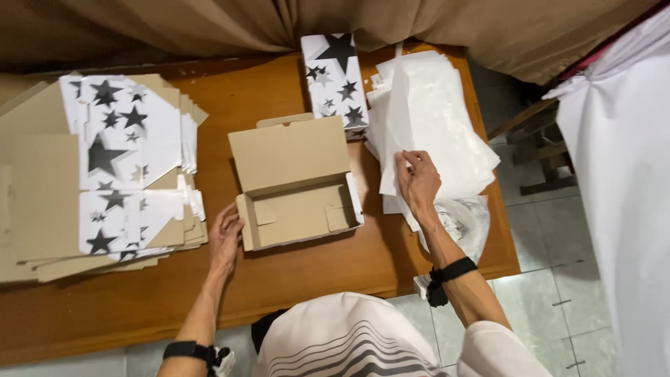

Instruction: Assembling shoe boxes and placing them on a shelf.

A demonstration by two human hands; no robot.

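Bare forearms, 2 black wristbands: one on the left wrist [185, 350] with a small white piece clipped beside it, one on the right wrist [452, 271] with a black tab hanging off; white short-sleeved top [342, 335] with thin dark curved stripes across the front

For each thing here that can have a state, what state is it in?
Open box: assembled, lid up, empty.
Star-printed box: closed, lying flat.
Flat box blanks: unfolded, stacked.
White sheets: piled loosely.
Left hand: touching the open box's corner.
Right hand: pinching a white sheet.
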